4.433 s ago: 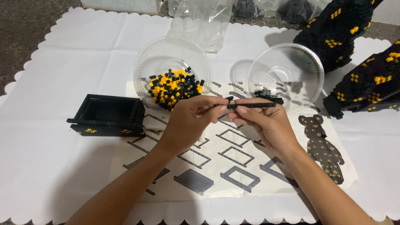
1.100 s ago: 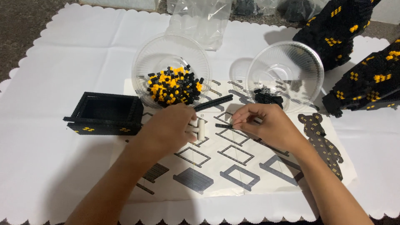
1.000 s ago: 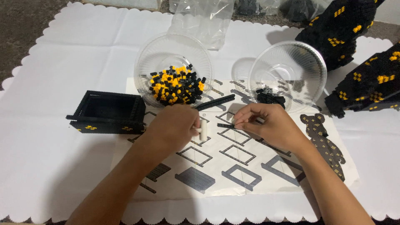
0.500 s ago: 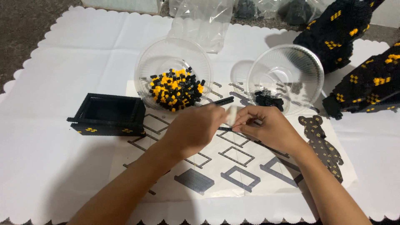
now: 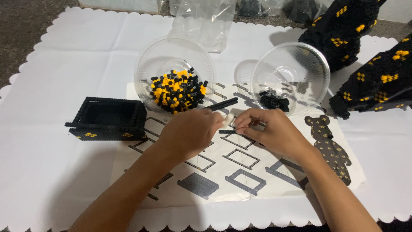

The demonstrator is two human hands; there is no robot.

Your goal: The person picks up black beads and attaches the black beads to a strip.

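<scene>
The left hand (image 5: 189, 133) is curled, its fingertips pinching a small white tool (image 5: 228, 118); the right hand (image 5: 268, 131) pinches a thin black brick strip (image 5: 228, 131) just above the printed instruction sheet (image 5: 240, 172); beyond, a longer black strip (image 5: 223, 104) leans on the clear bowl of black and yellow bricks (image 5: 176, 88).

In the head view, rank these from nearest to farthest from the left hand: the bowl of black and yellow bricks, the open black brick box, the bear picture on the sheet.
From the left hand:
1. Bowl of black and yellow bricks, just beyond the hand, up and slightly left.
2. Open black brick box, off to the left on the white mat.
3. Bear picture, far right of the sheet, past the right hand.
</scene>
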